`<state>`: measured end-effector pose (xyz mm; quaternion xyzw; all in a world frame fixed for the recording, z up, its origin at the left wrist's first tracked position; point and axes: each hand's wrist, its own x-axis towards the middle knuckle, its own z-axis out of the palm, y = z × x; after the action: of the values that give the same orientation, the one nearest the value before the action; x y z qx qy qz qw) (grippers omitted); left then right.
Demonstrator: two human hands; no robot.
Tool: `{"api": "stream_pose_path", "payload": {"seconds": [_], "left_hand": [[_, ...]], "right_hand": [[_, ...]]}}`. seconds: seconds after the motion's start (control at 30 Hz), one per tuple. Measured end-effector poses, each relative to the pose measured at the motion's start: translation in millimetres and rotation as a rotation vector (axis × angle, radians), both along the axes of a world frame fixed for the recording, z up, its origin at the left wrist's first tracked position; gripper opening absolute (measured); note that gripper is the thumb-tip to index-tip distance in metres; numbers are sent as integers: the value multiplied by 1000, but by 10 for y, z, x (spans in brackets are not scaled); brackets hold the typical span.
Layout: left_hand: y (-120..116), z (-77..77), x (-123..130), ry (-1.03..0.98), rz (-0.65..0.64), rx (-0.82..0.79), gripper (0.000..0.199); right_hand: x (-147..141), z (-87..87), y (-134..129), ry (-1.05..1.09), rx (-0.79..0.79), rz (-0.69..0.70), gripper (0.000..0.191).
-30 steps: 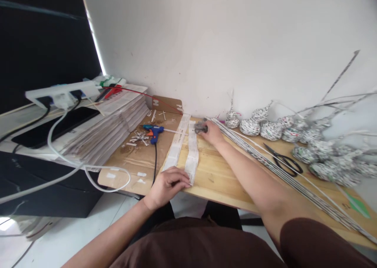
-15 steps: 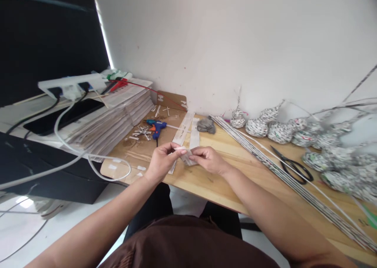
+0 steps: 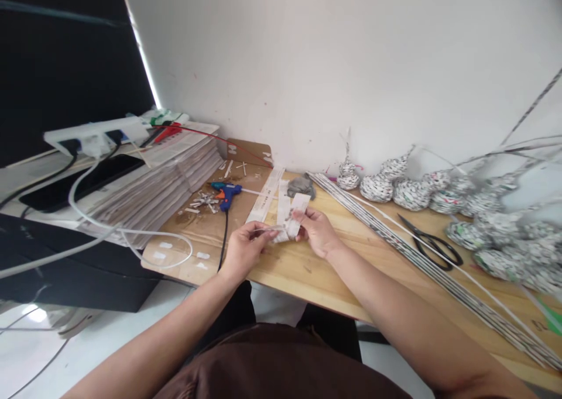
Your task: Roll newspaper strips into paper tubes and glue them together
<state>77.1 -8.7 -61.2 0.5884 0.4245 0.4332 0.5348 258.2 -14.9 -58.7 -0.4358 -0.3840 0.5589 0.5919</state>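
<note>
A folded paper strip [image 3: 299,205] is held between my two hands above the front part of the wooden table. My left hand [image 3: 246,248] pinches its left end, fingers closed. On the other side my right hand [image 3: 317,230] grips the strip between thumb and fingers, and a printed flap sticks up past the thumb. Behind the hands a long printed paper strip [image 3: 266,198] lies flat, with a shorter paper strip [image 3: 283,200] beside it. A grey crumpled cloth [image 3: 301,186] rests just beyond them.
A blue glue gun [image 3: 229,195] lies on cardboard [image 3: 184,244] among paper scraps. Left stands a paper stack [image 3: 175,179] with a power strip [image 3: 99,136]. Rolled paper sticks [image 3: 377,226], black scissors [image 3: 432,244] and several woven paper shapes [image 3: 410,194] occupy the right.
The paper strip has been turned, and a flap now stands up by my right thumb. My left hand has lowered slightly. The whole view has shifted a little.
</note>
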Motion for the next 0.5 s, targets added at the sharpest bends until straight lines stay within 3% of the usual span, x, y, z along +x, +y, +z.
{"api": "stream_pose_path", "payload": {"seconds": [0.07,0.17,0.27,0.33,0.43,0.5], "left_hand": [[-107,93,-128,-27,16,90,28],[-357,206,-382,-63,-215,50,27],[-597,170,-634,-24,-433,-46,16],[-699,41,-771,77,-495,-93,18],[-757,-286,-921,221,-659,-146,31],[-744,-559,-979,322,-641,-182,46]], "right_hand": [[75,14,46,119,-26,-36,31],[186,36,101,241,-46,-52,29],[247,37,131,287,-62,-75,26],[267,32,144,293,-76,-107,24],[302,29,165,304,-66,-123,22],[335,32,183,318,-49,-142,20]]}}
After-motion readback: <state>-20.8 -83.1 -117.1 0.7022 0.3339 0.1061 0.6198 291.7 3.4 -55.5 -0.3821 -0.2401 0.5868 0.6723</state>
